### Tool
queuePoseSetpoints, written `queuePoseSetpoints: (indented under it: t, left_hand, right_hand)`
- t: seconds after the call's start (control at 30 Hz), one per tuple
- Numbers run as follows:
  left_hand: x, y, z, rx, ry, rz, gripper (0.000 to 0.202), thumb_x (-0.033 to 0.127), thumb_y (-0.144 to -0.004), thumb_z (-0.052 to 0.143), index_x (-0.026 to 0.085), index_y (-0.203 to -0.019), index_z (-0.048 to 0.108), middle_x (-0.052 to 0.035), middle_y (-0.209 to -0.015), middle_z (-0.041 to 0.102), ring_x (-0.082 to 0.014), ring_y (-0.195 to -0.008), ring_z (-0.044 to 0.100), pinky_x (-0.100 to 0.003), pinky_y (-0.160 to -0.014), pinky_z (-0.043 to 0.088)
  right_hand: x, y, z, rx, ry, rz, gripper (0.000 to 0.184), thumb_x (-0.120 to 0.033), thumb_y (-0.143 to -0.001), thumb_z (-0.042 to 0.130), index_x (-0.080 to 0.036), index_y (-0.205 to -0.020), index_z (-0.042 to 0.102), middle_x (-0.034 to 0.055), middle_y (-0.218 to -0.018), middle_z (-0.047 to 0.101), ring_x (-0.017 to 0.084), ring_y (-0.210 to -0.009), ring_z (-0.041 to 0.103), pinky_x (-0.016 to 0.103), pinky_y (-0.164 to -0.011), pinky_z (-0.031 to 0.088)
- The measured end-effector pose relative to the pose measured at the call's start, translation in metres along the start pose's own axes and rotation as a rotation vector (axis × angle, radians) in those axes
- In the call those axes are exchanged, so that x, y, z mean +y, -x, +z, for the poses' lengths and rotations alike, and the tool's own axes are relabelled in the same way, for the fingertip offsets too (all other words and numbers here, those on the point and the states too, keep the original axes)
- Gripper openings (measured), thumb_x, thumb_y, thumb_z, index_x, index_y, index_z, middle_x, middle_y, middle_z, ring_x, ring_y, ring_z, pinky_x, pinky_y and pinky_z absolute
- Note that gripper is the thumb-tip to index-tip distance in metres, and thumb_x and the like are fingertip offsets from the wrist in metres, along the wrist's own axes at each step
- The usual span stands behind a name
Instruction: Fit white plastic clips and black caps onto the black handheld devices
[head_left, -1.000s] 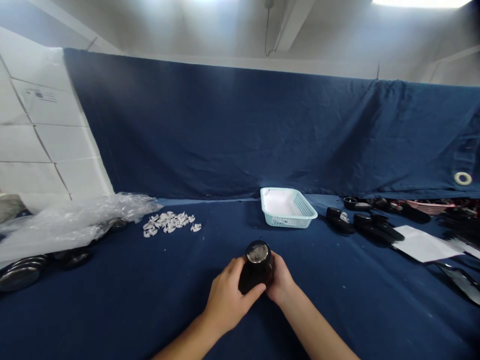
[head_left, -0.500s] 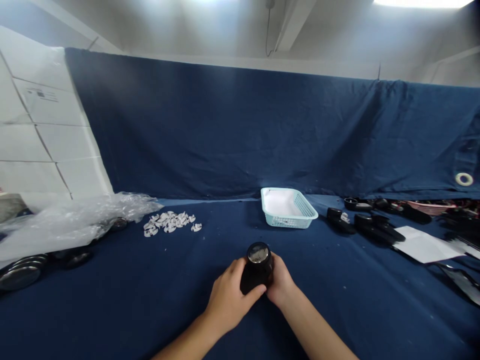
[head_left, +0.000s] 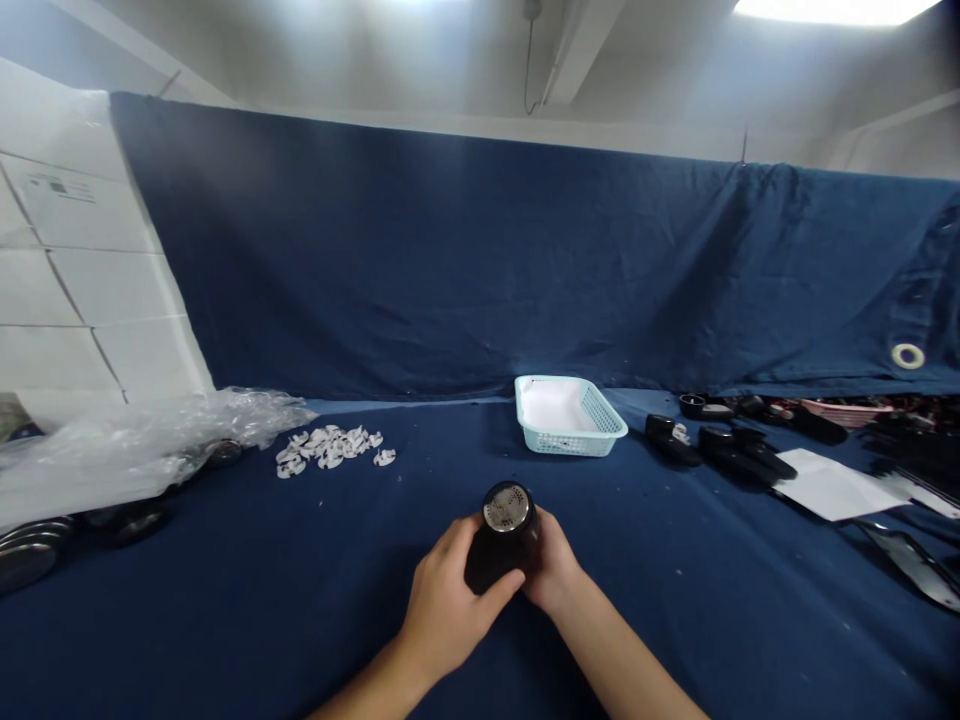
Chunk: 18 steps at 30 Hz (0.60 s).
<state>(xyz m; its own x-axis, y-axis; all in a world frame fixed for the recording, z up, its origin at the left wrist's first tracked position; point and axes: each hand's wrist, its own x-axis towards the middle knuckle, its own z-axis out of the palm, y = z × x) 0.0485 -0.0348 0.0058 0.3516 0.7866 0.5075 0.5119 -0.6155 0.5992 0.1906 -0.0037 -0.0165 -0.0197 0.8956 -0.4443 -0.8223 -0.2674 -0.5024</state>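
Note:
A black fabric shaver (head_left: 507, 510) with a round, perforated metal head stands above the blue cloth in front of me, the head facing up and toward me. My left hand (head_left: 448, 595) is wrapped round its left side, the thumb across the near side of the body. On the other side my right hand (head_left: 553, 562) grips it, with most of those fingers hidden behind the body. The lower part of the shaver is covered by my hands.
A light blue basket (head_left: 571, 442) with a white lining stands at the back. Small white plastic parts (head_left: 330, 447) are heaped left of it. Clear plastic wrap (head_left: 172, 440) lies far left over dark round parts. Black housings (head_left: 739, 455) and white paper (head_left: 840, 487) lie right.
The shaver's head has tipped slightly toward me, so its perforated face shows more fully. Both hands keep hold of it. The whole view has shifted slightly.

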Motion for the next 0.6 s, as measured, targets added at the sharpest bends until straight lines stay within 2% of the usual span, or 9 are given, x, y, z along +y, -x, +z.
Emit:
queuePoseSetpoints:
  t: [0.1,0.3,0.6]
  left_hand:
    - [-0.0004,-0.0010,0.0002,0.036,-0.015,0.003,0.044,0.039,-0.079,0.062,0.023,-0.117,0.049,-0.0076,-0.112,0.063,-0.0242,-0.103,0.061,-0.038,-0.087,0.050]
    - [-0.0039,-0.0020,0.0037,-0.035,-0.083,-0.049,0.044,0.036,-0.076,0.064,0.024,-0.116,0.051,-0.0081,-0.111,0.064,-0.0268,-0.101,0.062,-0.042,-0.085,0.050]
    - [-0.0004,0.0003,0.0023,0.035,-0.048,0.039,0.044,0.039,-0.079,0.063,0.023,-0.117,0.048,-0.0082,-0.109,0.062,-0.0247,-0.100,0.061,-0.040,-0.085,0.051]
  right_hand:
    - [-0.0009,0.0000,0.0016,-0.013,0.006,0.000,0.018,-0.026,-0.079,0.051,-0.017,-0.066,0.059,0.0016,-0.055,0.061,0.017,-0.054,0.058,0.028,-0.059,0.047]
    - [-0.0011,-0.0011,0.0021,0.029,0.002,0.003,0.022,-0.029,-0.080,0.051,-0.019,-0.062,0.056,0.0002,-0.053,0.060,0.016,-0.050,0.055,0.028,-0.056,0.046]
    - [-0.0003,0.0016,0.0016,0.005,-0.034,0.006,0.022,-0.031,-0.080,0.051,-0.017,-0.065,0.059,0.0013,-0.054,0.060,0.016,-0.053,0.056,0.028,-0.058,0.045]
